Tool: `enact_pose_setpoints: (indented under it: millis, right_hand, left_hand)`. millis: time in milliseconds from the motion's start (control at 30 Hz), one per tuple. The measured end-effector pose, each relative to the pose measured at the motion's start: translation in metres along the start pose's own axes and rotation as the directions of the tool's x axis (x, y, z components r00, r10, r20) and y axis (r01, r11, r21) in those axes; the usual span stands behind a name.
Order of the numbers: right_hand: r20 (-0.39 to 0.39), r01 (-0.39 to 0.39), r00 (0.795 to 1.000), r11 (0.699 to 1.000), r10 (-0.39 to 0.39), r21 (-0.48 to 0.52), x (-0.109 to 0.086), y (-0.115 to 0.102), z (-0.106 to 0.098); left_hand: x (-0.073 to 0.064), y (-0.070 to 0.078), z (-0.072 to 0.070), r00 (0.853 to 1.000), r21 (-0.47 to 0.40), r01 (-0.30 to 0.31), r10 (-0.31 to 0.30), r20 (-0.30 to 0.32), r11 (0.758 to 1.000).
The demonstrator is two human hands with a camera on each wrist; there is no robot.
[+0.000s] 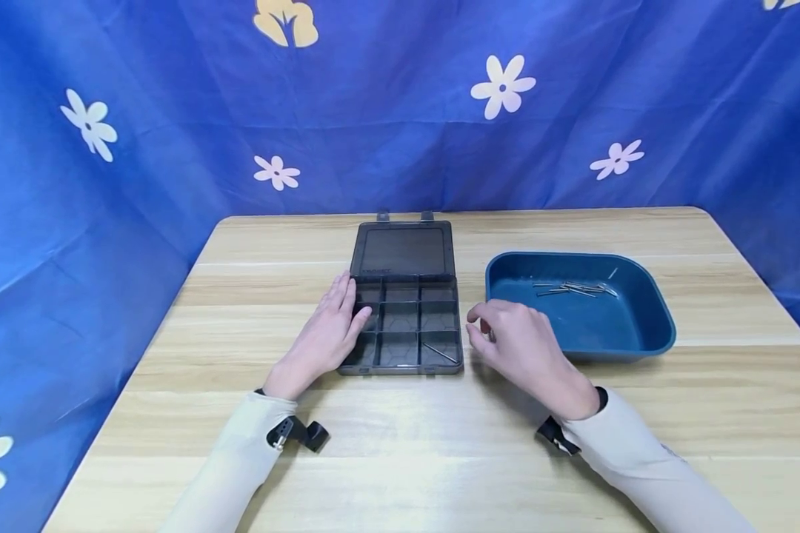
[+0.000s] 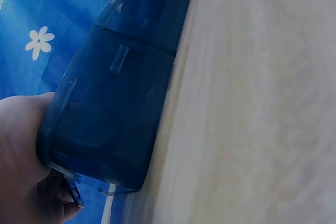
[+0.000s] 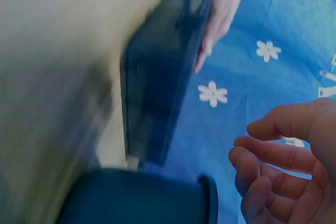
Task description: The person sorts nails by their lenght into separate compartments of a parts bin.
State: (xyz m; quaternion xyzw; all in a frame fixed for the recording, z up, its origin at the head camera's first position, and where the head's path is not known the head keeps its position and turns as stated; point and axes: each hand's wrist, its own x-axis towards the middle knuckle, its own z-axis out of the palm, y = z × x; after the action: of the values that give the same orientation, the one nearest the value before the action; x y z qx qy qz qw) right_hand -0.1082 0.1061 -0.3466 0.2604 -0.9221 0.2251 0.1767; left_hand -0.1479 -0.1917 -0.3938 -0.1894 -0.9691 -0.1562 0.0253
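dark plastic, head view: the divided box (image 1: 398,318) lies just left of the right hand's fingers, its slanting metal pin (image 1: 440,352) nearer the right hand (image 1: 527,348) than the left hand (image 1: 327,329), whose fingers are straight; further pins (image 1: 581,288) lie mainly crosswise in the blue tray (image 1: 607,326), beyond and right of the right fingertips. left wrist view: the left hand lies against the box's side. right wrist view: right fingers loosely curled, nothing seen between them.

Faint lettering (image 1: 376,271) on box lid (image 1: 403,249), illegible; nothing else readable.
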Motion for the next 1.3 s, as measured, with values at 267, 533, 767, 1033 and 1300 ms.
enact_pose_setpoints:
  millis: [267,533,767,1033,1300]
  right_hand:
    - [0.019,-0.063,0.998,0.997,0.064,-0.047,0.008,0.024,-0.014]
    - [0.03,-0.127,0.991,0.99,0.129,-0.064,0.011,0.052,-0.023]
    - [0.062,-0.205,0.976,0.975,0.211,-0.082,0.012,0.072,-0.035]
    - [0.17,-0.28,0.941,0.955,0.293,-0.096,0.011,0.095,-0.035]
    - [0.296,-0.319,0.888,0.935,0.351,-0.154,0.011,0.111,-0.032]
  left_hand:
    - [0.0,-0.002,0.001,1.0,0.007,0.003,-0.003,-0.005,1.0]
    - [0.001,-0.003,0.001,1.0,0.003,-0.002,0.002,-0.009,1.0]
    - [0.001,-0.002,0.0,1.0,0.003,-0.002,0.002,-0.007,1.0]
    - [0.001,0.0,0.0,1.0,0.0,0.009,-0.009,0.004,1.0]
    - [0.0,0.0,0.0,1.0,-0.005,0.015,-0.015,0.005,1.0]
